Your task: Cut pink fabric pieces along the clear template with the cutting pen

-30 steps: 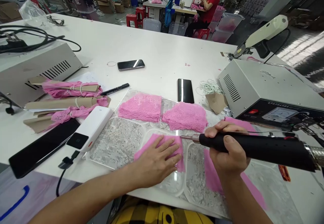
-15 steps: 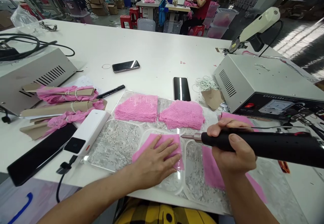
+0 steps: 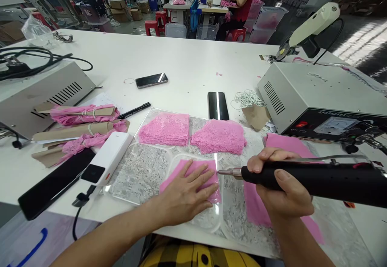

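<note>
My left hand [image 3: 189, 192] lies flat with spread fingers on a pink fabric piece [image 3: 169, 182], which rests on a clear plastic template [image 3: 208, 220]. My right hand [image 3: 281, 182] is wrapped round a black handpiece [image 3: 326, 180] with a pointed metal tip. That tip is at the right edge of the fabric, close by my left fingertips; whether it touches cannot be told. Behind lie a stack of pink lace pieces [image 3: 165, 129] and a second pink lace stack [image 3: 219, 136]. More pink fabric [image 3: 256, 204] lies under my right hand and is partly hidden.
A grey box with a meter [image 3: 320, 98] stands right, another grey box [image 3: 45, 94] left. A white power bank [image 3: 116, 150], a black phone [image 3: 217, 106], a second phone [image 3: 151, 80], a pen [image 3: 134, 110] and tied pink bundles [image 3: 86, 114] lie around. A co-worker [image 3: 246, 3] sits beyond.
The handpiece tip has shifted slightly toward me along the fabric's right edge, and the handpiece's rear end sits lower. My left hand stays on the fabric. The whole view has shifted a little.
</note>
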Demonstrator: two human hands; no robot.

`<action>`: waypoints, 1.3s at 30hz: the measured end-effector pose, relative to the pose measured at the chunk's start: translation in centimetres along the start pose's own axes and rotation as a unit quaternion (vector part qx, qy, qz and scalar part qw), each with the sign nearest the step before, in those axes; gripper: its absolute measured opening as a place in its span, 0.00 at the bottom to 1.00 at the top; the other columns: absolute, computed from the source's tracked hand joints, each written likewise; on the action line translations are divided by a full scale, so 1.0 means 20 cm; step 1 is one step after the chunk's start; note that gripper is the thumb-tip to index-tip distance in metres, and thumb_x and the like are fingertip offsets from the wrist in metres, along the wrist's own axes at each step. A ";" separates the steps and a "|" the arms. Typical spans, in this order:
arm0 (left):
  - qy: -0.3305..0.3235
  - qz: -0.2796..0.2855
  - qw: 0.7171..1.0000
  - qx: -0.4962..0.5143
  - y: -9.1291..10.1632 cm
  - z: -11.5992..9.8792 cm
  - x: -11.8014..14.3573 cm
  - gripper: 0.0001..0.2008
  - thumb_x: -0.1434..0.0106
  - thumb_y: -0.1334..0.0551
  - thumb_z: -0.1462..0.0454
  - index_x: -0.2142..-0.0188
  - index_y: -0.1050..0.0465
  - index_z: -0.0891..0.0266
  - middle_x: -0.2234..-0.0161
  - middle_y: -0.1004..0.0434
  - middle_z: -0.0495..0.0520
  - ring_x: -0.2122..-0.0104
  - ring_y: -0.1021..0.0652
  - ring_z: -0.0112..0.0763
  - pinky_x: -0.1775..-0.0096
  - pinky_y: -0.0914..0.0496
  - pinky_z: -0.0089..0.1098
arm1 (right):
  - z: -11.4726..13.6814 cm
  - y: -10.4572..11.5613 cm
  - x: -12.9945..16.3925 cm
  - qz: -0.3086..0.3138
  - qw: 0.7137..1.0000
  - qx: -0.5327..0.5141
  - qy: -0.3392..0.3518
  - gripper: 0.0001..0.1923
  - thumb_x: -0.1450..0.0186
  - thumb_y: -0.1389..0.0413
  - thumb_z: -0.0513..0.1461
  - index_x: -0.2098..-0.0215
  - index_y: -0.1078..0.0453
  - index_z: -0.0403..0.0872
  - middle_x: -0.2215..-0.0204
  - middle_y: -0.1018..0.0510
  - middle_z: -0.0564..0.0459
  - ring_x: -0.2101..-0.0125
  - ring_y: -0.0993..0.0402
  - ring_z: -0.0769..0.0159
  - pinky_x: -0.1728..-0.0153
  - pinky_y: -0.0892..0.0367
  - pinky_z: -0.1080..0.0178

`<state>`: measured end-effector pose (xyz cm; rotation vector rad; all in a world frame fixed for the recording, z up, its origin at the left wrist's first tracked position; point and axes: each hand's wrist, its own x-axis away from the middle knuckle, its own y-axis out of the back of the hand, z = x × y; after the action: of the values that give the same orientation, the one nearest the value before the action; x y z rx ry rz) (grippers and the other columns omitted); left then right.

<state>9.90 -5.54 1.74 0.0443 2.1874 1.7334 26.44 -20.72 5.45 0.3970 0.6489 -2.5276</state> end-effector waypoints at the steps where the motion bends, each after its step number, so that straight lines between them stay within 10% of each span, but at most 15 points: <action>1: -0.002 -0.007 1.000 0.000 0.00 0.00 0.00 0.21 0.25 0.51 0.56 0.40 0.33 0.63 0.38 0.34 0.61 0.36 0.35 0.48 0.38 0.40 0.56 | 0.00 0.00 0.00 0.001 1.000 0.000 -0.001 0.06 0.44 0.44 0.37 0.67 0.28 0.47 0.70 0.29 0.53 0.78 0.31 0.70 0.78 0.31 0.62; 15: -0.049 0.021 0.999 -0.009 0.00 -0.02 0.03 0.20 0.25 0.49 0.55 0.41 0.32 0.63 0.38 0.32 0.55 0.36 0.36 0.43 0.33 0.55 0.55 | 0.00 0.01 0.01 -0.007 1.000 -0.006 0.005 0.07 0.44 0.42 0.39 0.66 0.29 0.47 0.69 0.30 0.53 0.78 0.32 0.71 0.77 0.31 0.61; 39: -0.045 0.020 0.999 0.020 0.00 -0.02 0.02 0.21 0.27 0.46 0.54 0.40 0.34 0.62 0.37 0.34 0.58 0.35 0.37 0.44 0.33 0.51 0.54 | 0.02 0.00 0.02 0.016 1.000 0.011 -0.016 0.07 0.44 0.44 0.39 0.66 0.29 0.47 0.69 0.30 0.53 0.78 0.32 0.71 0.78 0.31 0.61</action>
<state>9.46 -5.89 1.67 0.1730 2.1701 1.6744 25.99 -21.07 5.53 0.3704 0.5980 -2.5066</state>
